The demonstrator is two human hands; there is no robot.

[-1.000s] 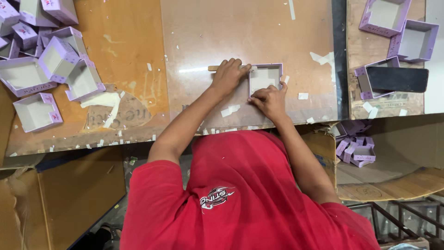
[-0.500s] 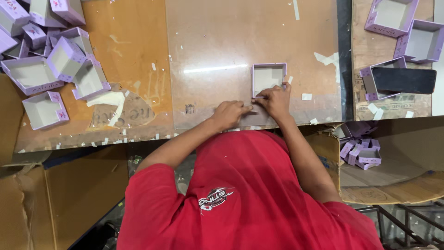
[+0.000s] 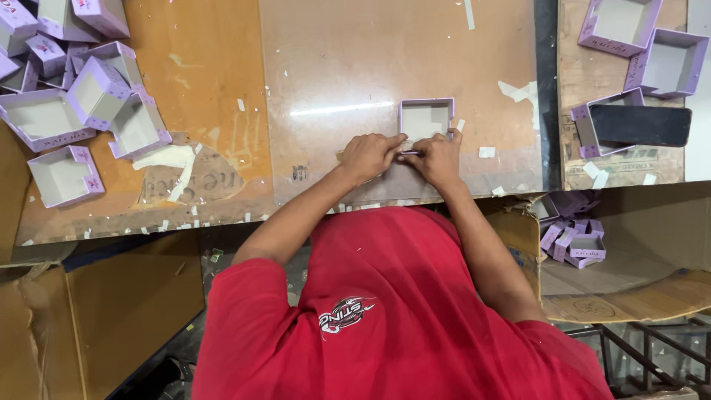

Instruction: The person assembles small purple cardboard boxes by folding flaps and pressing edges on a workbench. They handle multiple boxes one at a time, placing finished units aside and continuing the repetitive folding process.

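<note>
A: Box [image 3: 425,118] sits open side up on the clear sheet [image 3: 333,74], mid-bench, just past both hands. Small, lilac rim, pale inside.

B: Hands?

A: Left hand [image 3: 370,155] and right hand [image 3: 437,157] meet at the box's near wall, fingers pinched together on a thin strip at that edge. Can't tell what the strip is, too small.

B: Step?

A: Looks like edge work on the near wall: pressing or trimming. Next move likely needs a firm pinch along the wall, box held square.

B: Bench?

A: Scuffed wood [image 3: 200,81], white scraps all over. Pile of similar boxes [image 3: 81,96] far left, more boxes [image 3: 644,44] far right with a dark phone [image 3: 641,124] lying on one. Carton [image 3: 629,252] below right holds small lilac pieces [image 3: 570,233]. Person wears a red shirt [image 3: 392,318].
</note>
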